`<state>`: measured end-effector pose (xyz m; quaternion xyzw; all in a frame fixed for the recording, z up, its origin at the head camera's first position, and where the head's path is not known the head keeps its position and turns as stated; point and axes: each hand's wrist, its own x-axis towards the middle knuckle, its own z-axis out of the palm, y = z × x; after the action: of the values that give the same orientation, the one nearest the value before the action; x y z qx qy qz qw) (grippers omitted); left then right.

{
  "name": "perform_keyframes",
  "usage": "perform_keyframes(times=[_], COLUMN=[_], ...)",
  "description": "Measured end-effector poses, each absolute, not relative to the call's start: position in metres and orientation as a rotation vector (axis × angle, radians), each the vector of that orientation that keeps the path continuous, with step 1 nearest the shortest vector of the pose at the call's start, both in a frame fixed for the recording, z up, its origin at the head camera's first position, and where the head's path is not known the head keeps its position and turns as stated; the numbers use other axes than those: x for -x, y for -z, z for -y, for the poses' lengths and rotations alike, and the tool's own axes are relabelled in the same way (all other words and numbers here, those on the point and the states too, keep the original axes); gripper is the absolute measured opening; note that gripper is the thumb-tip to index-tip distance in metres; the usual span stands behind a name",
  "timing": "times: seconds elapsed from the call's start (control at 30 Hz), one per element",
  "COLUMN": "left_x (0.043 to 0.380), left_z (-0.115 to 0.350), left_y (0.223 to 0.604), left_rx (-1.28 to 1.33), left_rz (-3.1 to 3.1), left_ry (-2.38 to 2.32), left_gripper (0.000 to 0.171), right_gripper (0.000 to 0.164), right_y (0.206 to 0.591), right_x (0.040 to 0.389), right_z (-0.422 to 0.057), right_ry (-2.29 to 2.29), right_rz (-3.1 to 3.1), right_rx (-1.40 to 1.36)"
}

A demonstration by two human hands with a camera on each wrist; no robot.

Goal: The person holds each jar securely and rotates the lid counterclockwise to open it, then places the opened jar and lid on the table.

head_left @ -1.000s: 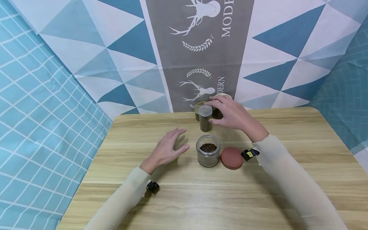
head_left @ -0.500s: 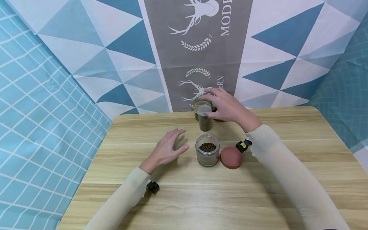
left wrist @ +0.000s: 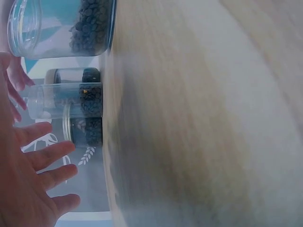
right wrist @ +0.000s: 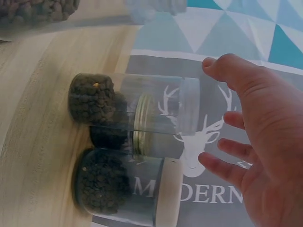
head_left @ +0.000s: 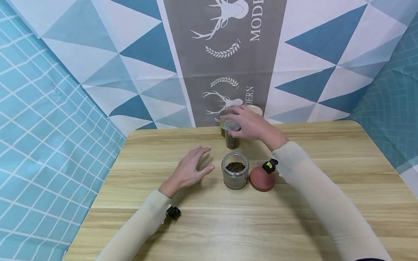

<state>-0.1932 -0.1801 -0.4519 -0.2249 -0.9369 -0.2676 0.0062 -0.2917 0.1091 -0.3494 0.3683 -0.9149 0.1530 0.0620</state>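
My right hand (head_left: 252, 124) hovers over a slim clear jar (head_left: 232, 142) with a translucent lid, holding dark beans at its bottom. In the right wrist view, thumb and fingers are spread beside the slim jar's lid (right wrist: 190, 106), with a gap between. Below it stands a wide glass jar (head_left: 235, 180), lidless and partly filled with coffee beans. Its neighbour on the right is a reddish-brown round lid (head_left: 261, 180) lying on the table. Left of the wide jar, my left hand (head_left: 187, 171) hovers with fingers extended, touching nothing.
Behind the slim jar stand a gold-lidded jar (right wrist: 143, 123) and a cream-lidded jar (right wrist: 168, 194), both with dark contents. A patterned cloth (head_left: 301, 53) hangs behind the wooden table (head_left: 226, 231). Blue grid cloth (head_left: 39, 140) borders the left.
My right hand has moved left, from beside the cream-lidded jar to over the slim jar. The cream lid shows again behind it. My left hand has stayed in place.
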Motion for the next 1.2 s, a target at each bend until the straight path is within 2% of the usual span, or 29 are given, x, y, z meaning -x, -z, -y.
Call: perform_keyframes(times=[0.57, 0.93, 1.2], left_x=[0.194, 0.194, 0.194], left_z=[0.180, 0.180, 0.180], left_y=[0.453, 0.451, 0.452], left_rx=[0.705, 0.712, 0.720], left_rz=[2.937, 2.931, 2.943], left_ry=[0.840, 0.844, 0.841], left_gripper=[0.079, 0.079, 0.079], right_gripper=[0.062, 0.041, 0.038], right_y=[0.367, 0.370, 0.369], right_x=[0.297, 0.295, 0.294], right_z=[-0.105, -0.106, -0.107], right_ry=[-0.430, -0.494, -0.493], right_rz=[2.928, 2.840, 2.825], right_rx=[-1.120, -1.152, -1.167])
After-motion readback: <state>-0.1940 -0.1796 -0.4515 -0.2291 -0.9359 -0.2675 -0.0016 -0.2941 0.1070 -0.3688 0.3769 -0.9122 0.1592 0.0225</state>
